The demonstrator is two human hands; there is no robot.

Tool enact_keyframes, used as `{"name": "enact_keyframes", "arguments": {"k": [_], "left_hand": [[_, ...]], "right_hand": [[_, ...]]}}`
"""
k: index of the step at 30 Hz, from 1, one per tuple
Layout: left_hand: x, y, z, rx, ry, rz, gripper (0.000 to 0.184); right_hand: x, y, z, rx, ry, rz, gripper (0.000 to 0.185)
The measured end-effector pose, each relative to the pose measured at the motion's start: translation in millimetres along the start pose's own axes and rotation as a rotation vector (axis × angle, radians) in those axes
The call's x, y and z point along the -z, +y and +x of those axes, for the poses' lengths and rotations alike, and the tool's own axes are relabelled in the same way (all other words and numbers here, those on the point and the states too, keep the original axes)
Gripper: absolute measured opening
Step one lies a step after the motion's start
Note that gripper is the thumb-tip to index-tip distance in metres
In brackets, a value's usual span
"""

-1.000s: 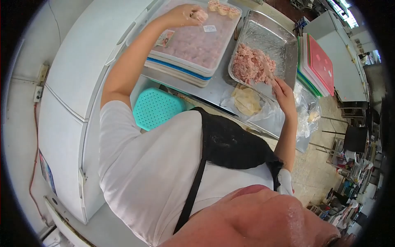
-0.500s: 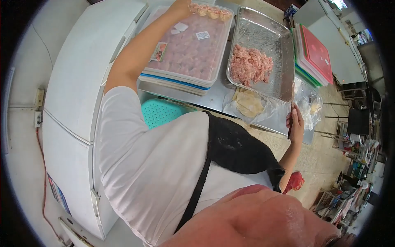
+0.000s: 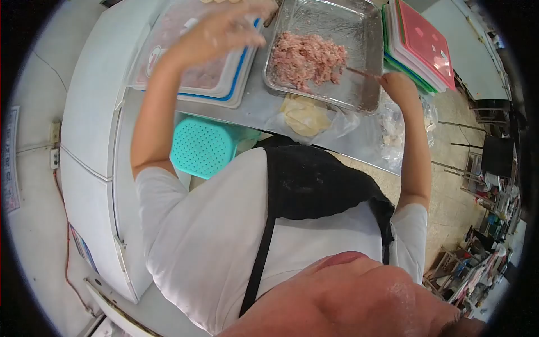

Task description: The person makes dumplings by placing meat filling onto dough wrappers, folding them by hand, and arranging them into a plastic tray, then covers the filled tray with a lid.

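Note:
My left hand (image 3: pixel 224 35), blurred, is raised above the stacked plastic containers (image 3: pixel 224 100), its fingers apart and nothing visible in them. In my right hand (image 3: pixel 397 87) is a thin stick-like tool (image 3: pixel 364 72). It points left over the metal tray (image 3: pixel 364 33), its tip at the edge of a heap of pinkish minced meat (image 3: pixel 307 59). Just in front of the tray, thin round yellowish dough wrappers (image 3: pixel 306 115) lie on clear plastic. At the top edge, pale filled pieces (image 3: pixel 220 1) show only in part.
Colored lids or boards (image 3: pixel 424 42) are stacked right of the tray. A clear plastic bag (image 3: pixel 393 132) lies at the table's near right. Below the table edge sits a turquoise perforated stool or basket (image 3: pixel 203 147). A white refrigerator (image 3: pixel 90 129) stands at left.
My left hand has come off the filled pieces at the container's far edge and toward the right. My right hand has moved forward, swinging the tool from upright beside the tray to the meat.

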State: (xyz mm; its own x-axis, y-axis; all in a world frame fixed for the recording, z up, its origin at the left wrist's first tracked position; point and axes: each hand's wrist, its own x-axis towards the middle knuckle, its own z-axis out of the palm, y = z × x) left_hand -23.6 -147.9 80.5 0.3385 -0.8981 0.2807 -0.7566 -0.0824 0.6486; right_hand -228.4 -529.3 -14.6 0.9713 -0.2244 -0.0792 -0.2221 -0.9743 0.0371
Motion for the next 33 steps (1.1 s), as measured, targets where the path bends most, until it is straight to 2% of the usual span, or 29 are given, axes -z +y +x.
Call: {"name": "enact_keyframes", "arguments": {"k": [1, 3, 5, 7, 10, 13, 14, 17, 20, 22, 24, 25, 27, 28, 30, 33], "left_hand": [[-23.2, 25.3, -2.5, 0.070, -0.086, -0.186, 0.050], [-78.3, 29.5, -8.3, 0.098, -0.192, -0.311, 0.044], [-130.0, 25.1, -12.8, 0.163, -0.295, -0.156, 0.040], [-183.4, 7.5, -23.0, 0.222, -0.283, -0.070, 0.038], [-250.0, -26.3, -44.9, 0.204, -0.098, 0.061, 0.036], [-281.7, -20.3, -54.9, 0.270, 0.166, 0.199, 0.027], [-286.0, -22.8, -57.5, 0.271, 0.158, 0.212, 0.027], [-286.6, -26.1, -62.5, 0.313, 0.124, 0.194, 0.024], [-268.4, -16.8, -57.6, 0.380, 0.138, 0.116, 0.022], [-262.1, -13.3, -57.9, 0.362, 0.226, 0.116, 0.023], [-255.5, -8.7, -57.4, 0.456, 0.302, -0.009, 0.023], [-251.3, -7.4, -57.0, 0.499, 0.339, -0.070, 0.023], [-246.0, -7.8, -53.9, 0.618, 0.449, -0.485, 0.023], [-245.2, -9.3, -51.6, 0.670, 0.498, -0.696, 0.023], [-248.6, -13.5, -49.3, 0.586, 0.405, -0.466, 0.025], [-253.4, -15.0, -43.2, 0.429, 0.153, -0.173, 0.027]], "right_hand": [[-2.6, 5.0, 14.7, 0.004, 0.047, -0.021, 0.030], [-23.6, 8.8, 43.2, 0.069, 0.163, -0.063, 0.025], [-65.1, -7.2, 53.0, 0.230, 0.233, -0.052, 0.022], [-68.1, -39.2, 22.9, 0.350, 0.191, -0.107, 0.018], [-60.8, -43.4, -13.9, 0.580, 0.010, -0.047, 0.017], [-23.2, -28.7, -8.8, 0.544, 0.001, -0.135, 0.017], [-14.9, -20.2, 3.6, 0.532, 0.063, -0.136, 0.024], [-27.6, -11.9, 36.9, 0.510, 0.266, -0.087, 0.017], [-72.0, -33.3, 7.0, 0.649, 0.170, -0.055, 0.018], [-57.0, -25.1, 0.2, 0.638, 0.132, -0.024, 0.018], [-30.2, -17.2, 8.1, 0.572, 0.002, -0.072, 0.019], [-29.6, -17.1, 16.0, 0.544, 0.040, -0.044, 0.020], [-30.2, -18.7, 29.5, 0.480, 0.119, 0.011, 0.021], [-39.6, -27.7, 24.0, 0.531, 0.109, 0.002, 0.023], [-61.0, -55.3, 2.0, 0.623, 0.087, -0.013, 0.025], [-33.0, -42.8, 6.3, 0.536, 0.042, 0.007, 0.024]]}}
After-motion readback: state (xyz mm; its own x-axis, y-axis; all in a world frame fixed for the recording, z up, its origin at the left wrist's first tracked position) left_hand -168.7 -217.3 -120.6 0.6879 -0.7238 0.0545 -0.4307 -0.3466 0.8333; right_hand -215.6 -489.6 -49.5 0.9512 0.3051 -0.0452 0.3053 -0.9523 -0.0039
